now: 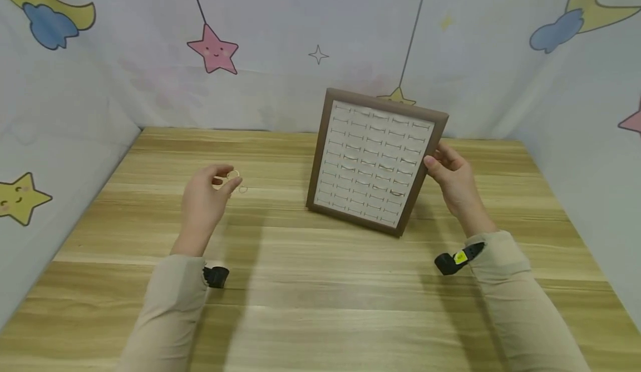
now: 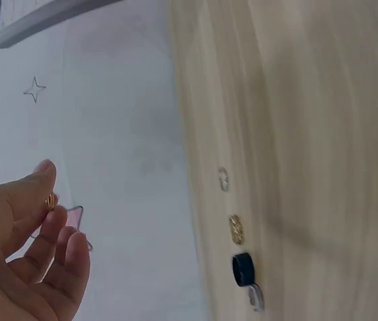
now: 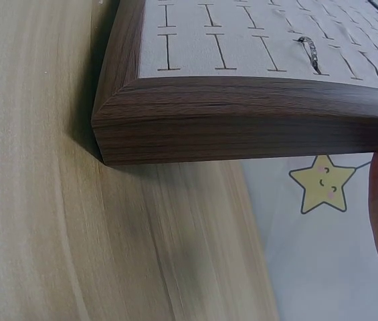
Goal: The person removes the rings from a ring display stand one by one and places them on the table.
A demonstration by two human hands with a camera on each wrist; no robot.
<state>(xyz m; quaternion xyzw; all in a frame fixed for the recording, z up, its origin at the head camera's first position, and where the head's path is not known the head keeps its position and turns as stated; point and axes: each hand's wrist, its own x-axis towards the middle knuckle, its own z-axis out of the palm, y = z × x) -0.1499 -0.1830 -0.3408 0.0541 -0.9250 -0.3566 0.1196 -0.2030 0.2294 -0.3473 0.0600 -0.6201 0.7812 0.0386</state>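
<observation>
My left hand (image 1: pixel 202 202) is raised over the left part of the table. Its thumb and forefinger pinch a small gold ring (image 2: pixel 51 200). On the right, my right hand (image 1: pixel 457 186) grips the side edge of a ring display board (image 1: pixel 321 149), thumb on the front and fingers behind. The board is brown-framed, with a white face of slots in rows. It leans back, its lower edge toward me. A silver-coloured ring (image 3: pixel 314 56) stands in one slot near the lower right, and other slots look slightly opened.
In the left wrist view, a gold ring (image 2: pixel 236 229), a dark ring (image 2: pixel 243 269) and silver-coloured rings (image 2: pixel 255 297) lie in a row on the wooden table (image 1: pixel 310 305). A printed cloth (image 1: pixel 270 83) hangs behind the table and along both sides.
</observation>
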